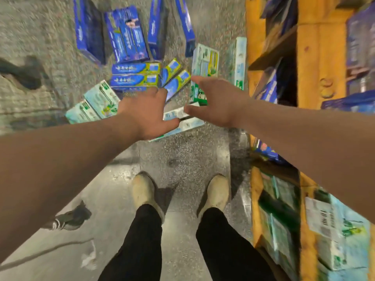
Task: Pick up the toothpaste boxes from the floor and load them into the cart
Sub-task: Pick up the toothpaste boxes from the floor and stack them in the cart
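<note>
**Two wide hands over the boxes on the floor**

At the very bottom are two legs in black trousers [140, 240]. They end in two pale shoes [142, 189] that stand on the grey floor [182, 159]. A dark shoe [69, 218] sits off to the left.

Two bare arms reach out and down. The left hand [146, 114] is wide, with its fingers spread, and it holds nothing. The right hand [219, 104] is wide too, with its thumb out, and it holds nothing. The hands are near each other but apart.

Between them a flat pale box [182, 123] lies on the floor. The left thumb is over it, but I cannot tell if it touches.

Just left of the left hand lie two light green boxes [95, 106], side by side. Past the left fingers are small blue and yellow boxes [134, 75], packed close together. By the right fingers stands a tall green and white box [205, 61], tilted a little. I cannot tell if the fingers touch it.

Farthest away are the big dark blue boxes [125, 35], and some of them stand up.

Along the right side runs a yellow wooden rack [320, 47]. It has more boxes on its shelves, green ones near and blue ones far. The picture is blurry, so the words on the boxes cannot be read.
</note>
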Action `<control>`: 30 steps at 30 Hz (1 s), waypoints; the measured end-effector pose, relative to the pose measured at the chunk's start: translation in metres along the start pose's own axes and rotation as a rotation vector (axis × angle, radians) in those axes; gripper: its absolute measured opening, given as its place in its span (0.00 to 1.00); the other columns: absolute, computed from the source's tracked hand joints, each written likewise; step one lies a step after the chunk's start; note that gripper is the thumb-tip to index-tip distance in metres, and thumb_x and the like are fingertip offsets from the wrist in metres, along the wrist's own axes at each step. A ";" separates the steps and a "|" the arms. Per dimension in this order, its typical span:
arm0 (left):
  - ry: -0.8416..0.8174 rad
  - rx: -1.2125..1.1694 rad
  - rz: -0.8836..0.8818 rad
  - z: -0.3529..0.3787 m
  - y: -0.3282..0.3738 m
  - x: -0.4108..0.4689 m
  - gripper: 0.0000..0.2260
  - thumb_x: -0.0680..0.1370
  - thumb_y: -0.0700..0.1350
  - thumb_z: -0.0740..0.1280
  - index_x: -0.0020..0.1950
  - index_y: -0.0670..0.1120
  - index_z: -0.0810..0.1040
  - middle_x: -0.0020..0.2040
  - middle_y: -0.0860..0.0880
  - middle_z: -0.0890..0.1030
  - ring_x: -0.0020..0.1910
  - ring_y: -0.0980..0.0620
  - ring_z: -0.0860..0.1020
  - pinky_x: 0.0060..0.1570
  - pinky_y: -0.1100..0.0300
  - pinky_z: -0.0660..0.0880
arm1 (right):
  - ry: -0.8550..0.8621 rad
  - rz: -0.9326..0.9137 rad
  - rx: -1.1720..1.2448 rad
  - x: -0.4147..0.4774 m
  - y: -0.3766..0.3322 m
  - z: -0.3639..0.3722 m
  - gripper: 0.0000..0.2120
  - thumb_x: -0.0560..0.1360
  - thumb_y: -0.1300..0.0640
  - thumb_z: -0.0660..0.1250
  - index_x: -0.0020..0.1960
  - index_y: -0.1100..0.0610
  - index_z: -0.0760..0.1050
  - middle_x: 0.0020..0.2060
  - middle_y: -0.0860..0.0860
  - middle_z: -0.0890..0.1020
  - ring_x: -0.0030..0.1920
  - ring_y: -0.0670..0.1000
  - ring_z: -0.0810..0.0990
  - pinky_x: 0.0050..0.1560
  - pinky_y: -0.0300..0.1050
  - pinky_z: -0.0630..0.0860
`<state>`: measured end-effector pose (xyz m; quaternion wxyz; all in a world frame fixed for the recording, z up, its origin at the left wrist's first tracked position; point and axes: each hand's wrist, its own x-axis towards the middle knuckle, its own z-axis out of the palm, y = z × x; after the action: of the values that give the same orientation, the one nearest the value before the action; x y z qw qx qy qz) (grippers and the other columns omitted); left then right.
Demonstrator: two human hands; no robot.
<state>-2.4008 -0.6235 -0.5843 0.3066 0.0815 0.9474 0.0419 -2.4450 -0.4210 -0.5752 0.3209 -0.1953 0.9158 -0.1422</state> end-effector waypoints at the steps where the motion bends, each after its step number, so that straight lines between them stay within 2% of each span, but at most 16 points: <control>1: -0.012 0.009 0.007 0.015 -0.002 0.011 0.39 0.72 0.73 0.58 0.72 0.47 0.64 0.67 0.43 0.72 0.64 0.38 0.75 0.55 0.40 0.75 | -0.034 0.013 -0.016 0.013 0.007 0.015 0.45 0.74 0.30 0.63 0.81 0.53 0.55 0.78 0.55 0.65 0.77 0.57 0.63 0.75 0.55 0.63; 4: -0.036 0.031 0.017 0.066 -0.012 0.042 0.40 0.71 0.73 0.59 0.73 0.47 0.63 0.68 0.43 0.72 0.64 0.38 0.74 0.55 0.40 0.75 | -0.090 -0.007 -0.057 0.049 0.026 0.059 0.49 0.71 0.27 0.60 0.82 0.53 0.52 0.79 0.56 0.61 0.78 0.57 0.59 0.76 0.56 0.61; 9: -0.077 0.061 -0.009 0.146 -0.034 0.088 0.45 0.70 0.76 0.61 0.75 0.46 0.60 0.71 0.43 0.70 0.65 0.38 0.73 0.57 0.39 0.74 | -0.119 -0.051 -0.139 0.105 0.051 0.124 0.48 0.74 0.31 0.66 0.82 0.54 0.50 0.80 0.55 0.57 0.79 0.56 0.56 0.75 0.55 0.58; 14: -0.104 0.066 -0.033 0.206 -0.047 0.124 0.47 0.67 0.76 0.65 0.74 0.45 0.60 0.70 0.42 0.69 0.67 0.38 0.71 0.61 0.35 0.71 | -0.121 -0.050 -0.198 0.148 0.075 0.178 0.60 0.65 0.28 0.72 0.82 0.57 0.48 0.80 0.57 0.57 0.79 0.59 0.56 0.77 0.55 0.57; 19: -0.081 0.057 0.000 0.242 -0.050 0.147 0.51 0.63 0.77 0.68 0.74 0.46 0.58 0.70 0.43 0.70 0.67 0.39 0.72 0.62 0.36 0.69 | -0.236 -0.080 -0.359 0.172 0.092 0.219 0.69 0.58 0.25 0.73 0.82 0.56 0.41 0.82 0.55 0.49 0.81 0.59 0.45 0.78 0.66 0.44; 23: -0.060 0.054 0.001 0.256 -0.052 0.157 0.53 0.61 0.75 0.71 0.74 0.46 0.56 0.68 0.43 0.71 0.64 0.38 0.73 0.60 0.37 0.70 | -0.257 -0.139 -0.468 0.185 0.101 0.240 0.72 0.55 0.24 0.73 0.82 0.57 0.39 0.81 0.58 0.48 0.81 0.61 0.44 0.77 0.68 0.41; 24: -0.051 0.057 -0.001 0.259 -0.051 0.159 0.53 0.61 0.74 0.72 0.74 0.46 0.56 0.67 0.43 0.71 0.63 0.38 0.73 0.59 0.37 0.71 | -0.244 -0.148 -0.484 0.188 0.104 0.245 0.71 0.57 0.27 0.76 0.82 0.57 0.39 0.81 0.59 0.50 0.80 0.61 0.46 0.77 0.68 0.42; 26: -0.025 0.063 -0.007 0.263 -0.050 0.161 0.53 0.60 0.72 0.75 0.72 0.45 0.58 0.65 0.43 0.72 0.61 0.39 0.73 0.58 0.38 0.72 | -0.172 -0.168 -0.522 0.193 0.106 0.254 0.59 0.66 0.47 0.81 0.81 0.57 0.44 0.79 0.60 0.57 0.79 0.62 0.52 0.77 0.68 0.46; 27: -0.014 0.060 -0.008 0.265 -0.050 0.161 0.51 0.60 0.70 0.76 0.71 0.44 0.59 0.63 0.44 0.72 0.60 0.39 0.74 0.58 0.38 0.73 | -0.122 -0.172 -0.541 0.195 0.106 0.256 0.51 0.70 0.57 0.79 0.81 0.57 0.48 0.77 0.60 0.61 0.78 0.63 0.56 0.77 0.68 0.47; 28: -0.005 0.057 -0.005 0.266 -0.050 0.162 0.49 0.61 0.69 0.76 0.70 0.44 0.60 0.62 0.44 0.72 0.59 0.40 0.74 0.57 0.39 0.73 | -0.090 -0.164 -0.544 0.195 0.104 0.257 0.43 0.73 0.63 0.74 0.80 0.57 0.52 0.76 0.60 0.64 0.77 0.63 0.59 0.78 0.67 0.47; 30: 0.007 0.062 0.010 0.267 -0.051 0.162 0.45 0.62 0.67 0.75 0.68 0.44 0.62 0.61 0.44 0.73 0.57 0.41 0.74 0.56 0.40 0.74 | -0.085 -0.145 -0.526 0.194 0.099 0.254 0.33 0.77 0.66 0.67 0.78 0.58 0.58 0.75 0.60 0.66 0.77 0.62 0.60 0.78 0.64 0.47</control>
<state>-2.3799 -0.6362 -0.8992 0.3002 0.0953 0.9490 0.0145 -2.4474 -0.4549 -0.9080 0.2864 -0.3430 0.8905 0.0861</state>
